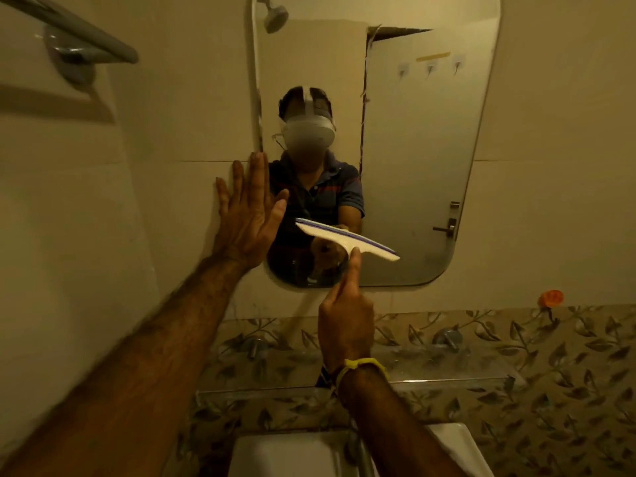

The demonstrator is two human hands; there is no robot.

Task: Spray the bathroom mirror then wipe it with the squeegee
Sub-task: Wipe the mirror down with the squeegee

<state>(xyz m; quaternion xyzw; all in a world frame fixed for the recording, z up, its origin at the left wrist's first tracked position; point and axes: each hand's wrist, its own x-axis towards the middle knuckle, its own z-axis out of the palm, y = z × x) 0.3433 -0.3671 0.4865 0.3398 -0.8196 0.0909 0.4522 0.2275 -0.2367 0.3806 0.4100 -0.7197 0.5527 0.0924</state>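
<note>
Glass of the mirror bare across its upper and right parts, left hand flat with straight fingers at its left edge, right hand gripping the white squeegee — blade tilted, low on the glass, near the rounded bottom edge.

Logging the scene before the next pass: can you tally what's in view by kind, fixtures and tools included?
Mirror: 1
Squeegee: 1
Glass shelf: 1
Shelf brackets: 2
Towel bar: 1
Sink: 1
Orange wall hook: 1
Total: 8
</note>
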